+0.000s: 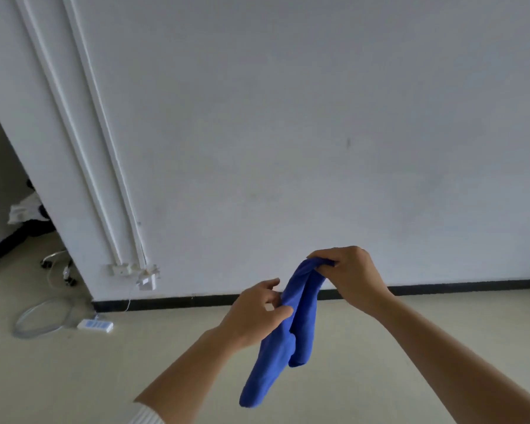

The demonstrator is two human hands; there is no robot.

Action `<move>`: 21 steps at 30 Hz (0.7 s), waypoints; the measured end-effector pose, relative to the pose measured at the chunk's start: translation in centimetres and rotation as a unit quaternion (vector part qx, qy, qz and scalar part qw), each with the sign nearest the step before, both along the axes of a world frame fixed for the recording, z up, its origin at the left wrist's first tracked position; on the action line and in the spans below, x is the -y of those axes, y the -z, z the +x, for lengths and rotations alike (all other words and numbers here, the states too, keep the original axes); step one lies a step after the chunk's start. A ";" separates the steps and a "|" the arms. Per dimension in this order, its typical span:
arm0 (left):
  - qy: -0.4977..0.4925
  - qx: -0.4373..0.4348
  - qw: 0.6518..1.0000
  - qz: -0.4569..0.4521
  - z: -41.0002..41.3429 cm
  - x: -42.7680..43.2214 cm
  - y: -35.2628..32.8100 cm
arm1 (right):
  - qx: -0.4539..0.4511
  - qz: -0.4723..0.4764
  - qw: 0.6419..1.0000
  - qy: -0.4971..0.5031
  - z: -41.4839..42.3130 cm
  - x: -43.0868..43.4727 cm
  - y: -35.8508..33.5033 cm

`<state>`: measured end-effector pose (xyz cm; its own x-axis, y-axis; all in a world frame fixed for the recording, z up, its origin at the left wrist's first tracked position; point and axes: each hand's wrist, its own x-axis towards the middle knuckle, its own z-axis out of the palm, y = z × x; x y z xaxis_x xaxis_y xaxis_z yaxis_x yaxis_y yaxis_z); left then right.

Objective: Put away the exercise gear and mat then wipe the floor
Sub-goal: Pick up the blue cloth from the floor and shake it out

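Single head view: looks forward and down from standing height toward white wall (288, 117) and beige floor (74, 377) (wide-angle, verticals lean); forearms near.

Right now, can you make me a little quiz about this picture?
1. True or false: the blue cloth lies flat on the floor.
2. Which hand pinches the cloth's top end: A left, B right?
3. Fill in: the white power strip lies on the floor near the ____.

Key:
1. False; it hangs between the hands.
2. B; the right hand grips the top, and the left hand holds lower down.
3. Wall.
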<state>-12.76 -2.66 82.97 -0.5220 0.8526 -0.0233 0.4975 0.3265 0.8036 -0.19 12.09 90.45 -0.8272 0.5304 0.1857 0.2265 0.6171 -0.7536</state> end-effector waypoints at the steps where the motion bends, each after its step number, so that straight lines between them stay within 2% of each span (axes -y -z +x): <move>1: 0.020 0.027 0.999 0.006 1.2 -2.4 -1.4 | -0.011 0.009 1.000 0.013 1.3 -2.1 -0.9; 4: 0.056 0.089 0.993 0.049 5.6 -10.0 -4.3 | -0.044 0.027 0.997 0.063 5.6 -8.6 -3.0; 8: 0.001 0.057 0.990 0.126 11.8 -21.5 -5.2 | -0.052 0.054 0.992 0.104 12.2 -17.4 -4.8; 11: 0.019 0.089 0.982 0.166 17.0 -29.1 -5.7 | -0.047 0.074 0.987 0.135 17.5 -23.6 -5.6; 13: 0.040 0.109 0.979 0.165 20.0 -33.4 -6.0 | -0.046 0.079 0.983 0.157 20.7 -27.4 -6.1; 17: 0.114 0.066 0.982 0.138 25.9 -42.5 -7.0 | -0.050 0.082 0.973 0.212 27.5 -35.1 -6.5; 21: 0.154 0.065 0.977 0.133 31.0 -52.0 -8.1 | -0.072 0.085 0.952 0.284 33.8 -43.1 -7.0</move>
